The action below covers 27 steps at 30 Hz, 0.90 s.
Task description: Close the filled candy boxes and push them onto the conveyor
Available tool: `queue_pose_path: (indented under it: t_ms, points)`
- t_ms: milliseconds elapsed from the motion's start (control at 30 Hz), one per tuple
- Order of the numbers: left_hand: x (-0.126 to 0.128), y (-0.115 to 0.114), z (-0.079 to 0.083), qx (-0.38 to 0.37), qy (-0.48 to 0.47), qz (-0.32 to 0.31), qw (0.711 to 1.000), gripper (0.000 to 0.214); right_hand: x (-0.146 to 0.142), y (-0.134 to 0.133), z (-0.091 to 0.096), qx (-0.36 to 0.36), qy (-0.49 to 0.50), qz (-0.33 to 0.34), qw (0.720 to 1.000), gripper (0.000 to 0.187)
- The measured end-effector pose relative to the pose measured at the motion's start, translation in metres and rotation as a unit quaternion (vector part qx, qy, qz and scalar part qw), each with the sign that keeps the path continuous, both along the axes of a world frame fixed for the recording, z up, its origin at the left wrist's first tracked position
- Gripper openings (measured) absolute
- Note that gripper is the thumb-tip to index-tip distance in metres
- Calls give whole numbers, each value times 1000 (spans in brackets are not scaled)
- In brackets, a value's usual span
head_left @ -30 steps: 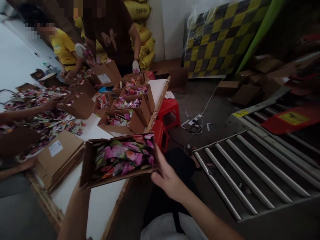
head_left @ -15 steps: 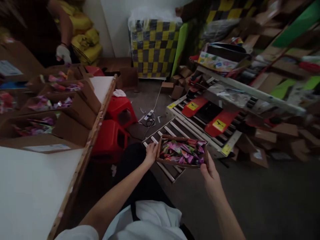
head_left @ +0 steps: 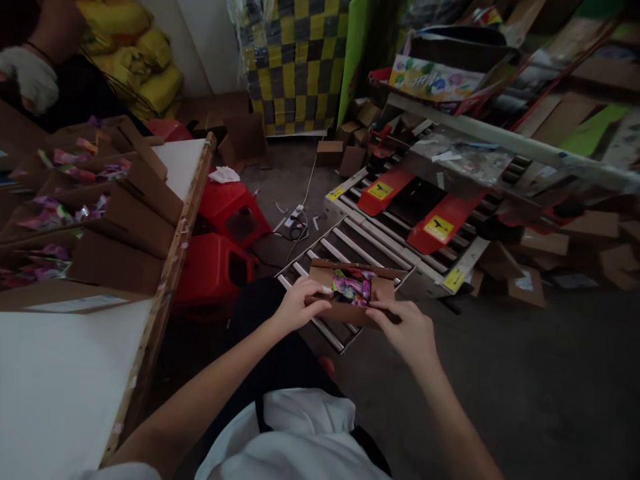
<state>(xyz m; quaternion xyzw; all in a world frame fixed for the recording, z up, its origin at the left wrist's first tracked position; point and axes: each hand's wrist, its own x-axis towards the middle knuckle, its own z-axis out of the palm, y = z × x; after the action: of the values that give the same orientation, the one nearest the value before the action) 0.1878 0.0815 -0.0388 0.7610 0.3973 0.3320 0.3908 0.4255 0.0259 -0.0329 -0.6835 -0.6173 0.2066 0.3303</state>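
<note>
A small open cardboard box (head_left: 345, 312) sits over the short roller section in front of me, filled with small pink, purple and green wrapped packets (head_left: 353, 288). At the box's left end, my left hand (head_left: 300, 305) has its thumb and fingers closed on the cardboard. My right hand (head_left: 406, 328) pinches the near right edge between thumb and forefinger. Both end flaps lean inward over the packets, and a long flap stands up along the far side. Fingers partly cover the two ends.
Larger open cartons (head_left: 125, 260) of similar packets stand on the white table (head_left: 65, 373) at left. Red stools (head_left: 210, 270) are beside it. A roller machine (head_left: 400, 200) with red plates lies ahead. Cardboard boxes (head_left: 525, 283) litter the right floor. A co-worker's gloved hand (head_left: 33, 77) is upper left.
My hands have moved inward from the box's ends. Its end flaps are now turned in, covering part of the packets, and the far flap stands up. The view has shifted slightly.
</note>
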Motion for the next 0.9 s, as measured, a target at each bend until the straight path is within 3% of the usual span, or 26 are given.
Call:
queue_pose_path:
  t_ms: [67, 133, 167, 233, 300, 367, 433, 633, 700, 767, 833, 900]
  points:
    - [7, 2, -7, 3, 10, 96, 995, 37, -4, 8, -6, 6, 6, -65, 998, 49]
    - [10, 4, -15, 12, 15, 170, 985, 72, -10, 12, -10, 7, -14, -99, 995, 54]
    - [11, 7, -19, 11, 11, 178, 984, 89, -14, 13, -11, 9, -42, -102, 994, 56]
    - [10, 13, -27, -15, -21, 126, 992, 104, -22, 11, -10, 24, -120, -74, 990, 53]
    - [8, 20, -32, -51, -68, 44, 995, 99, -30, 10, -6, 43, -190, -7, 981, 46]
    - [6, 25, -35, -67, -99, 8, 993, 91, -35, 11, -4, 39, -227, 65, 971, 46]
    - [5, 28, -37, -59, -107, 19, 992, 87, -37, 17, -3, 18, -248, 104, 963, 45]
    - [8, 25, -37, -39, -130, 43, 990, 75, -30, 45, -10, 11, -243, 125, 962, 30]
    - [10, 21, -37, -39, -139, 58, 988, 64, -27, 42, -12, 48, -235, 97, 966, 28]
    - [13, 17, -38, -21, -148, 78, 986, 50, -30, 29, -16, 137, -206, 11, 969, 31]
    - [14, 12, -39, 13, -152, 104, 983, 36, -38, 11, -21, 216, -188, -71, 956, 48]
    - [14, 8, -38, 44, -151, 135, 978, 25, -50, -7, -28, 212, -207, -63, 953, 63]
